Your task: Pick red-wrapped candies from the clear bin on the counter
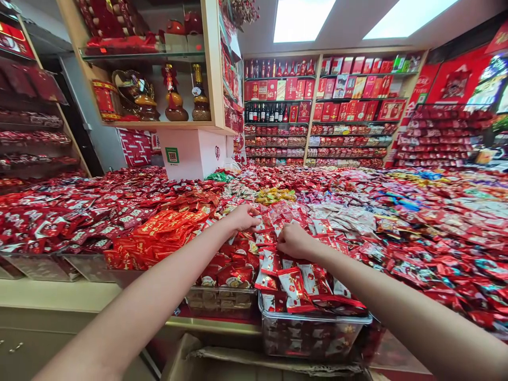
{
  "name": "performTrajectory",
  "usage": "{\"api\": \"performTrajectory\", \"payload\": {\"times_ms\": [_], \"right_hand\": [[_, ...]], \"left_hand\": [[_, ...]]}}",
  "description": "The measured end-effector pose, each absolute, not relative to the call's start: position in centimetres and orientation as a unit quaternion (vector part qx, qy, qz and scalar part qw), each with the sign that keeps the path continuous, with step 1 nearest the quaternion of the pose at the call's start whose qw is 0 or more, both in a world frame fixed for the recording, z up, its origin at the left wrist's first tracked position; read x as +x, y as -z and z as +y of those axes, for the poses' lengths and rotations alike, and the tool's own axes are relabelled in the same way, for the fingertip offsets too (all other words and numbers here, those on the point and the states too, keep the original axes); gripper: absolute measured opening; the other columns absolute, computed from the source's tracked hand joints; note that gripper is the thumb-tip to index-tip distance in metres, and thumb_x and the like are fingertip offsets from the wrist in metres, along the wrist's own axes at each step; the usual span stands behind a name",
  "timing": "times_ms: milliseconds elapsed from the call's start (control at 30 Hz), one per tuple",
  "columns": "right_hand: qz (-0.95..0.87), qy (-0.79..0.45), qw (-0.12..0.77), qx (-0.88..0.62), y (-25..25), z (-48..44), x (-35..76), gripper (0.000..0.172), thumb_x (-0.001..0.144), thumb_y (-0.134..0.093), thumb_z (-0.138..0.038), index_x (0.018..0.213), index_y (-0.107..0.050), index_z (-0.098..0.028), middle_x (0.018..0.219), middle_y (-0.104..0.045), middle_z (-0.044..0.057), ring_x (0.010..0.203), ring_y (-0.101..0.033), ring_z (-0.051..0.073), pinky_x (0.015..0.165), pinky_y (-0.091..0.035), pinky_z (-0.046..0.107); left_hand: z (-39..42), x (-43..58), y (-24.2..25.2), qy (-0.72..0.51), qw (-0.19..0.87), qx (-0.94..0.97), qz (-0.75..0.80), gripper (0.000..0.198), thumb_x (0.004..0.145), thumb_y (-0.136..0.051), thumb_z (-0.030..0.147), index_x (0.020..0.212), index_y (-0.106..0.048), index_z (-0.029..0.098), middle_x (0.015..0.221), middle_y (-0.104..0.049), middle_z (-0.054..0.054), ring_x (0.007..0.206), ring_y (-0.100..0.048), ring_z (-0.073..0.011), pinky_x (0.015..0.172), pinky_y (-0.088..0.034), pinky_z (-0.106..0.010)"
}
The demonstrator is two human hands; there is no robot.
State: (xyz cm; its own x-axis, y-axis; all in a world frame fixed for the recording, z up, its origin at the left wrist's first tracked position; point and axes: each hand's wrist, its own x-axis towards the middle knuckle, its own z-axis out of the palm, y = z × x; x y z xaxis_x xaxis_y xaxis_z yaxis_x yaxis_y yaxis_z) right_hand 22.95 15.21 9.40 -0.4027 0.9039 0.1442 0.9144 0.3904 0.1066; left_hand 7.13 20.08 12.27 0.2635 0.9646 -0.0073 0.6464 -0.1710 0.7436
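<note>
A: Two hands, both out over the candy display. Left hand (244, 217) at about 11 o'clock from the clear bin (313, 330), fingers curled down onto the red-and-white packets (278, 222).

B: Grip?

A: Left fingers pinched together on a packet edge, looks like. Right hand (293, 241) sits just beside it at 1 o'clock, knuckles up, fingers closed down into the same pile; cannot tell what's actually clamped underneath.

B: Where's the pile?

A: Heaped in the clear bin and spilling back past its far edge. Bin's front rim juts past the counter edge (59, 296), near side, at 6 o'clock from the hands.

B: Neighbours?

A: Second clear bin (222, 301) touching on the left, orange-red packets (166, 227) at 9 o'clock of the left hand, yellow candies (275, 194) at 12 o'clock. Cardboard box (206, 360) below the bins.

B: Room to move?

A: Packets cover the tabletop in every direction, edge to edge. Open air only above the pile and back toward the person. White pillar (190, 153) well apart at 11 o'clock, wall shelves (317, 106) far behind.
</note>
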Motion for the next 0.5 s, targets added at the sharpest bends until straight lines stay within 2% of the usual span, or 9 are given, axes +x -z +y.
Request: {"api": "performTrajectory", "payload": {"times_ms": [133,200,333,500], "right_hand": [[-0.845,0.091,0.02,-0.527,-9.5,14.6,23.1,0.022,0.07,-0.048,-0.017,0.074,-0.069,-0.014,0.086,-0.067,0.012,0.089,-0.056,0.023,0.084,-0.034,0.033],[-0.846,0.075,0.008,-0.528,-10.0,14.4,23.3,0.019,0.07,-0.051,-0.02,0.071,-0.069,-0.015,0.083,-0.067,0.011,0.086,-0.057,0.022,0.08,-0.037,0.031],[-0.836,0.025,-0.005,-0.548,-11.1,14.5,24.3,0.019,0.07,-0.054,-0.026,0.078,-0.069,-0.02,0.077,-0.069,0.004,0.07,-0.06,0.015,0.06,-0.041,0.022],[-0.816,0.038,0.01,-0.577,-11.1,14.6,25.4,0.022,0.069,-0.054,-0.022,0.087,-0.066,-0.019,0.089,-0.068,0.005,0.079,-0.06,0.018,0.061,-0.04,0.023]], "left_hand": [[19.3,7.9,-11.8,-0.223,0.367,0.708,0.561,0.028,0.078,-0.054,0.011,0.106,-0.049,0.013,0.089,-0.061,-0.002,0.066,-0.06,-0.0084,0.054,-0.053,-0.021],[19.0,8.4,-11.4,-0.202,0.37,0.705,0.57,0.026,0.078,-0.054,0.012,0.104,-0.05,0.013,0.087,-0.061,-0.001,0.065,-0.06,-0.008,0.052,-0.052,-0.02],[18.3,9.4,-11.0,-0.146,0.355,0.717,0.582,0.02,0.078,-0.054,0.014,0.098,-0.054,0.012,0.082,-0.062,0.0,0.061,-0.059,-0.0072,0.05,-0.051,-0.02],[17.4,10.5,-11.3,-0.07,0.289,0.756,0.583,0.015,0.078,-0.055,0.018,0.092,-0.057,0.012,0.079,-0.063,0.0,0.061,-0.059,-0.0081,0.053,-0.051,-0.022]]}}
